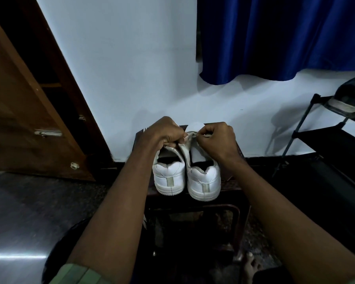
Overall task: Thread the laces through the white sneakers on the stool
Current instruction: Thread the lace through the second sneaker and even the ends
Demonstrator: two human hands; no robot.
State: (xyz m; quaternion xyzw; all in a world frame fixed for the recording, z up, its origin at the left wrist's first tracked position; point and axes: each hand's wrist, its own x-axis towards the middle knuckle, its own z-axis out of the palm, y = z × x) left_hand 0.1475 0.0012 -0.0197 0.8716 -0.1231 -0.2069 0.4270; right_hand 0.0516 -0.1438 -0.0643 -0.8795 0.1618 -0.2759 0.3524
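- Two white sneakers stand side by side on a dark stool (pixel 195 208), heels toward the camera, their sides touching.
- The left sneaker (pixel 169 178) sits a little farther back than the right sneaker (pixel 204 182), whose heel reaches the stool's near edge.
- The left hand (pixel 164 133) is curled over the front of the left sneaker, its fingers bent and pinching at the inner edge of the shoes where the lacing area lies.
- The right hand (pixel 216 140) is curled above the right sneaker, thumb and forefinger pinching a thin pale lace (pixel 190 136) close to the left hand's fingertips.
- The two hands nearly meet over the gap between the shoes; which eyelet the lace enters cannot be told.
- The right sneaker's white tongue (pixel 195 126) stands up behind the hands.
- Both forearms reach in from the bottom of the view, with a green sleeve (pixel 78 274) at the left arm.
- A bare foot (pixel 251 267) rests on the dark floor beside the stool.
- Behind the stool is a white wall (pixel 121 68), with a blue curtain (pixel 275 35) hanging at upper right.
- A brown wooden door (pixel 29 111) leans open at left.
- A black shoe rack (pixel 328 136) stands at right, carrying a dark shoe (pixel 350 97) on its top level.
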